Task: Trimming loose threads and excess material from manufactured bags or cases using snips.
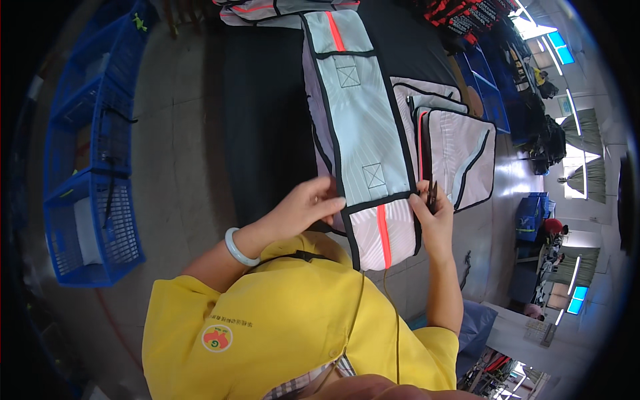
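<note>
Head | long pale-grey black-bound fabric strip (363, 133) lies near–far | left hand (310, 205) pinches left edge | right hand (435, 219) clasps dark pointed snips (433, 193), right edge

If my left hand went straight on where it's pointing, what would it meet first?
Probably the long pale-grey fabric strip: your left hand seems to touch its edge, though depth is unclear.

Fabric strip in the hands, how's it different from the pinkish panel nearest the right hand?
The fabric strip is long and narrow; the fabric panel is broader and squarer. The strip's middle is pale grey-green with two crossed stitched squares; the panel is pinkish with a slanting black line. The left hand and right hand hold the strip. Both have black edging.
</note>
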